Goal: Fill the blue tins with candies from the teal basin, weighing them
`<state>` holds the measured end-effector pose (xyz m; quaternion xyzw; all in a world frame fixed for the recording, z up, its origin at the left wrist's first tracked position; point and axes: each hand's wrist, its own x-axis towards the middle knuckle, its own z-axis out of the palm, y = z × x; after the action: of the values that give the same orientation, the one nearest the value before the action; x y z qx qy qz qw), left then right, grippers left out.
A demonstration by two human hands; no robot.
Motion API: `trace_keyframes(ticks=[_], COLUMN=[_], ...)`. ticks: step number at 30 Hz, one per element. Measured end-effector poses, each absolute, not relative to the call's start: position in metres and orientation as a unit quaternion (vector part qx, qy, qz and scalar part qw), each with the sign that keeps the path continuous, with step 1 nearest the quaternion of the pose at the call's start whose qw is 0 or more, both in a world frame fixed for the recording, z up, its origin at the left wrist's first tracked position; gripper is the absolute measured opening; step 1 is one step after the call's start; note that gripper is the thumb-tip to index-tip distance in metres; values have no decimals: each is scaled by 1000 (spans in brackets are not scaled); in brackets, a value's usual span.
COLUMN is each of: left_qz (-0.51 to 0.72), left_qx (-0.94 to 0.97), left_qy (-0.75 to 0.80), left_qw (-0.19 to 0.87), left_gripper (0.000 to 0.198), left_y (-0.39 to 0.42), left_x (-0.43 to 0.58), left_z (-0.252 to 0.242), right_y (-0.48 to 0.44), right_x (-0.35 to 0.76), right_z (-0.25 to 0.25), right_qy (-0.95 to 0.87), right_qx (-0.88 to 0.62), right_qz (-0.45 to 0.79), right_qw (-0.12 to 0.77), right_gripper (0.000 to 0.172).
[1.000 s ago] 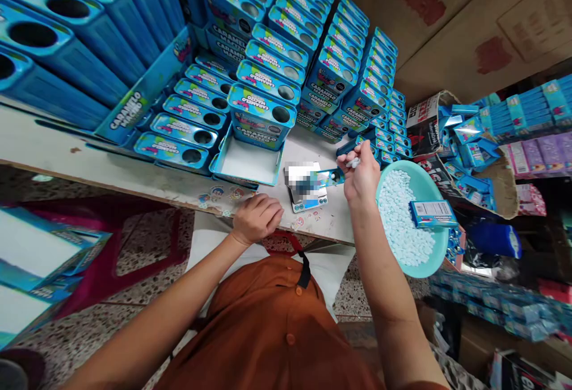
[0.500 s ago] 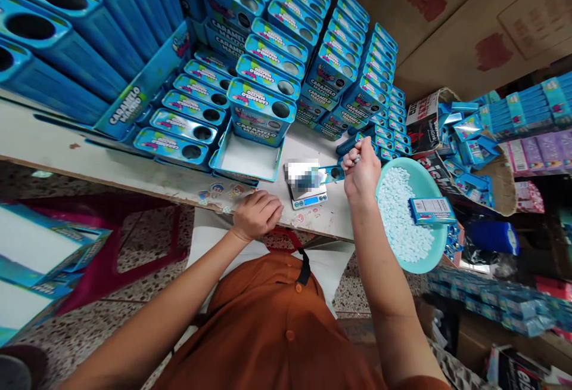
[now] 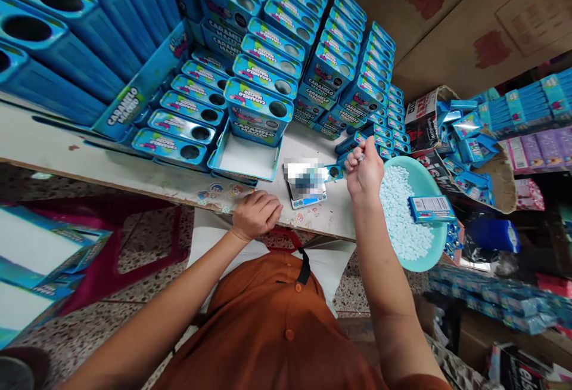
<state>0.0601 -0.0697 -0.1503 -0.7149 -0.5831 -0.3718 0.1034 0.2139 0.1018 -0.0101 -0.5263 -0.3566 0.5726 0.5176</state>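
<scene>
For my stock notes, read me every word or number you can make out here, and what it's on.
"CARAMELO MACHO" on the blue display tray.
"CARAMELO MACHO" on the side of the blue tin.
Small blue box: print too small to read.
Digital scale: readout too blurred to read.

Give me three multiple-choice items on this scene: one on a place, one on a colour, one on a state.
1. Where does the small blue box lie?
A) on the digital scale
B) on the pale candies
C) on the floor

2. What colour is the basin?
A) red
B) black
C) light teal

3. How is the right hand held?
A) raised and pinched
B) flat and open
C) gripping the basin rim

1: B, the box sits on top of the candies in the basin.
2: C, its wall shows pale blue-green.
3: A, the fingertips press together above the table.
</scene>
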Motion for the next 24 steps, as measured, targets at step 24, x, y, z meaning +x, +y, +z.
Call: trace_keyframes(ticks=[24], left_qz=[-363], left_qx=[-717], left_qy=[-591], left_qw=[68], left_gripper=[7], left_y=[-70], left_x=[61], left_z=[-154], right_y=[67], right_x=[287], right_z=[-120], right_qy=[-679], right_qx=[-691], right_qz=[175], right_qw=[177], right_gripper=[24])
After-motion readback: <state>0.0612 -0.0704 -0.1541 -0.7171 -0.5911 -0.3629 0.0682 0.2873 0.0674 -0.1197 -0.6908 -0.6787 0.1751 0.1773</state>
